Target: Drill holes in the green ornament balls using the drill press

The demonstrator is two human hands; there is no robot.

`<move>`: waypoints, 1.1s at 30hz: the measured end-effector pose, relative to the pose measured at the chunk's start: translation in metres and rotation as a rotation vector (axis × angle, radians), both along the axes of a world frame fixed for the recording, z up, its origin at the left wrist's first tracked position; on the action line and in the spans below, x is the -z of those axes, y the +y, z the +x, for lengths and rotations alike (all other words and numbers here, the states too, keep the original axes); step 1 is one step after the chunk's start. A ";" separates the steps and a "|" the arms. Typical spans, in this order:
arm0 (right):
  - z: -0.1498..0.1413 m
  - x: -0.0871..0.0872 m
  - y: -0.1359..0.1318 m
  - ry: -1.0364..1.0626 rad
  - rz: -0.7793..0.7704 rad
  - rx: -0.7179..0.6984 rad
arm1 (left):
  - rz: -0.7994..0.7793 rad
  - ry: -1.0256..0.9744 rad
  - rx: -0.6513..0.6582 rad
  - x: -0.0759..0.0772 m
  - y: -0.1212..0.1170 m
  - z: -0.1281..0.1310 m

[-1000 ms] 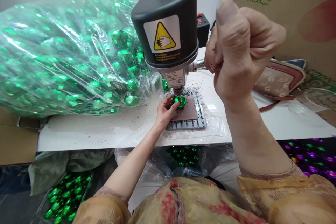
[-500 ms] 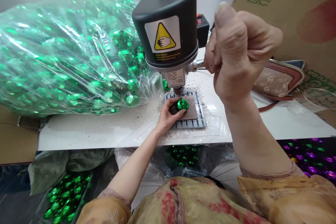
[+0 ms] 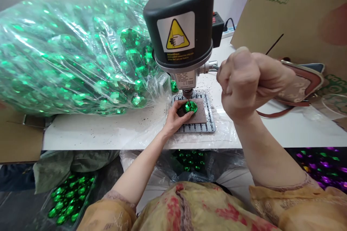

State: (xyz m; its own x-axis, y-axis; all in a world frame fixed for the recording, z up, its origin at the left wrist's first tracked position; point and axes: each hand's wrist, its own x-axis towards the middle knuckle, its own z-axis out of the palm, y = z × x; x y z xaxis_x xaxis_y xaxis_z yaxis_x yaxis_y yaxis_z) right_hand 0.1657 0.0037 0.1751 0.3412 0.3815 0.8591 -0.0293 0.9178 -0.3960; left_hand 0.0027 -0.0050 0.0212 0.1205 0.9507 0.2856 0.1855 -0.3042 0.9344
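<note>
Under the black head of a bench drill press (image 3: 179, 25), my left hand (image 3: 175, 119) pinches a shiny green faceted ball (image 3: 191, 107) between thumb and fingers. The ball rests on a brown board (image 3: 201, 115) that lies on the drill's slotted metal base (image 3: 211, 124). Right above the ball is the chuck (image 3: 187, 93); whether the bit touches the ball is too small to tell. My right hand (image 3: 246, 83) is closed in a fist round the drill's feed lever (image 3: 214, 67), whose grip end is hidden in the fingers.
A large clear bag of green balls (image 3: 81, 57) fills the table's left. A purse (image 3: 300, 81) and a cardboard box (image 3: 284, 18) stand at right. Dark shavings litter the white table (image 3: 89, 133). Below its edge are a tub of green balls (image 3: 70, 198) and purple ones (image 3: 325, 169).
My right hand has come down with the feed lever, its fist now lower. My left hand keeps hold of the ball on the board. The whole view has shifted slightly.
</note>
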 end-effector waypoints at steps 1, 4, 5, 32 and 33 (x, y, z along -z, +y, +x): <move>0.001 0.002 0.000 -0.014 -0.010 -0.002 | 0.004 0.003 -0.003 0.000 0.000 0.000; 0.004 0.008 0.003 -0.036 -0.008 0.002 | 0.005 0.019 0.003 0.001 0.000 -0.001; 0.004 0.011 0.004 -0.030 0.009 0.000 | 0.004 0.023 0.007 0.001 0.000 -0.001; -0.008 -0.021 0.008 0.110 0.019 -0.021 | -0.016 -0.025 -0.024 0.002 -0.003 0.001; -0.008 -0.029 0.011 0.124 0.033 -0.081 | -0.010 -0.037 -0.034 0.003 -0.003 0.002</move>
State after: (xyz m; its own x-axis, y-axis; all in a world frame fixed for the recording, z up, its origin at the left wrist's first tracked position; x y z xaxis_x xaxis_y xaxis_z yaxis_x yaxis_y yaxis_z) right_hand 0.1573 0.0150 0.2039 0.4147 0.3844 0.8248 -0.1501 0.9229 -0.3546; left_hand 0.0042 -0.0085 0.0185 0.0778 0.9569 0.2799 0.1608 -0.2891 0.9437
